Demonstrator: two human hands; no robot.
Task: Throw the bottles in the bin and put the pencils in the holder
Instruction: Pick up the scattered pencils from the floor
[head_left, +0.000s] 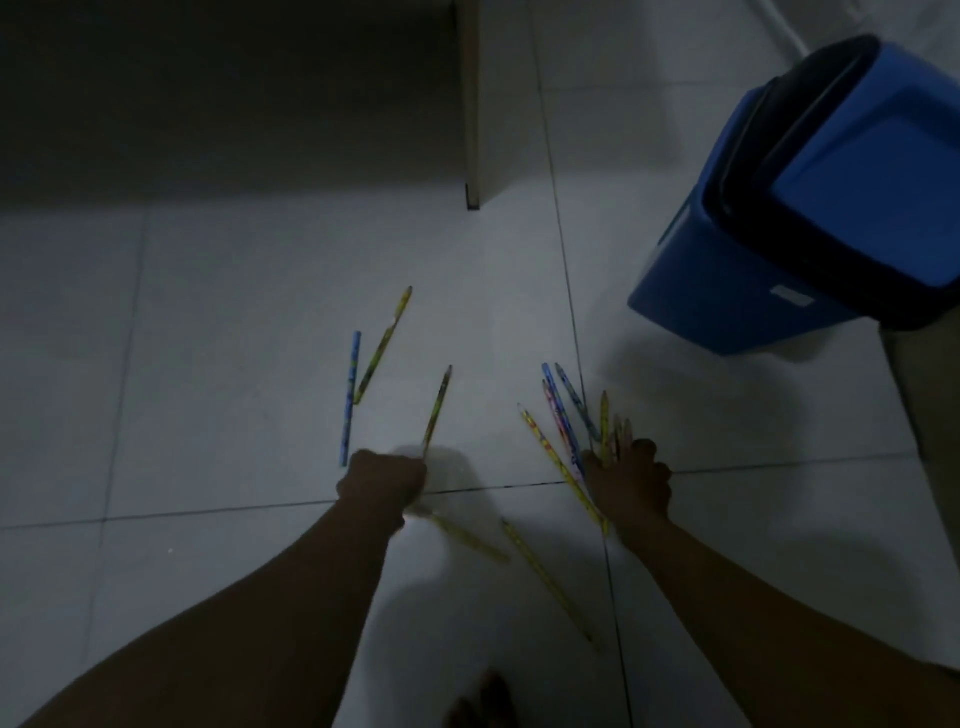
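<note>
Left hand (382, 480) closed on 1 pencil (437, 410), tip pointing away. Right hand (631, 480) grips pencil bunch (563, 426), fanned away, maybe 7. 2 loose pencils (363, 374) on floor (208, 338), lengthwise away. Bin (810, 208) right.

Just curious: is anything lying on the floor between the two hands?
Head view: just bare tile between the left hand and right hand; two pencils lie nearer the camera.

No words, brands or numbers can be read — the scene is dim. The blue bin (810, 218) at far right bears a small pale label (792, 296) low on its side, too blurred to read — the pencils' (563, 426) printed patterns are equally unclear
</note>
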